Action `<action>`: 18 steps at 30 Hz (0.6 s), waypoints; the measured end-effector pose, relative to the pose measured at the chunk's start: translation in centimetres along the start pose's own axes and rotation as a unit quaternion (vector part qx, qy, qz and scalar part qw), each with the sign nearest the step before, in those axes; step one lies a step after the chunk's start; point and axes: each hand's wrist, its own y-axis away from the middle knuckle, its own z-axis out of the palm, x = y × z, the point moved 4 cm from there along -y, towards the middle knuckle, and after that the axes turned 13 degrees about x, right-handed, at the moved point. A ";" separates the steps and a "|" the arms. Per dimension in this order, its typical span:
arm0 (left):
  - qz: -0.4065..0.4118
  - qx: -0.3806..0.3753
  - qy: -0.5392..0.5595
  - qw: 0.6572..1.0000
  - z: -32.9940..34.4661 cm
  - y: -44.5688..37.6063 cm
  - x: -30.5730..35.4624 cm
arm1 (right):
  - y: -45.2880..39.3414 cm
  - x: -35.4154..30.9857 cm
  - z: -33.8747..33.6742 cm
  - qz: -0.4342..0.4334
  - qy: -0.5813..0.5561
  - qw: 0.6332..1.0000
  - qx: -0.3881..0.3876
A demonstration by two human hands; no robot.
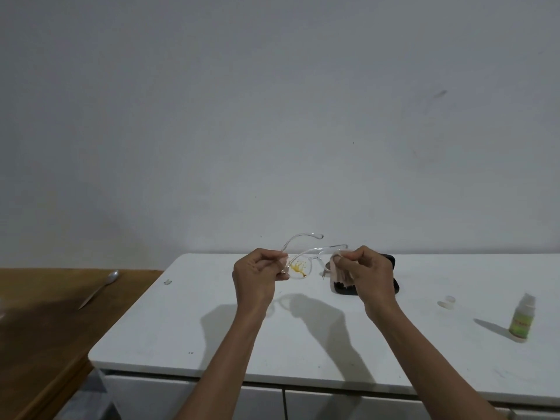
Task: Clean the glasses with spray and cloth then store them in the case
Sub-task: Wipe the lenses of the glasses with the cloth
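Note:
Clear-framed glasses (303, 262) are held in the air above the white cabinet top (188, 322), temples pointing away from me. An orange-brown stain marks the left lens. My left hand (257, 274) pinches the frame's left end. My right hand (366, 271) presses a pale pink cloth (338, 272) around the right lens. Behind that hand lies the open black case (391, 277), partly hidden. A small green spray bottle (521, 321) stands upright at the far right.
A small clear cap (447, 302) lies between the case and the bottle. A brown wooden table (45, 328) adjoins the cabinet on the left, with a metal spoon (98, 288) on it. A plain wall rises right behind the cabinet.

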 end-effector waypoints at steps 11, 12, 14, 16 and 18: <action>0.062 -0.005 0.008 0.998 2.0 2.5 0.8 | 1.0 -1.1 2.6 0.021 -0.160 0.954 0.254; 0.066 -0.004 0.009 0.998 2.1 2.6 0.8 | 0.9 -1.0 3.0 0.025 -0.162 0.954 0.251; 0.071 0.007 0.012 0.997 2.0 2.6 0.9 | 0.7 -0.7 3.5 0.032 -0.168 0.959 0.226; 0.075 0.020 0.009 0.997 1.7 2.1 0.8 | 0.4 -0.2 3.6 0.031 -0.160 0.970 0.181; 0.081 0.030 -0.003 0.996 1.3 1.3 0.7 | 0.4 0.2 3.6 0.029 -0.139 0.982 0.126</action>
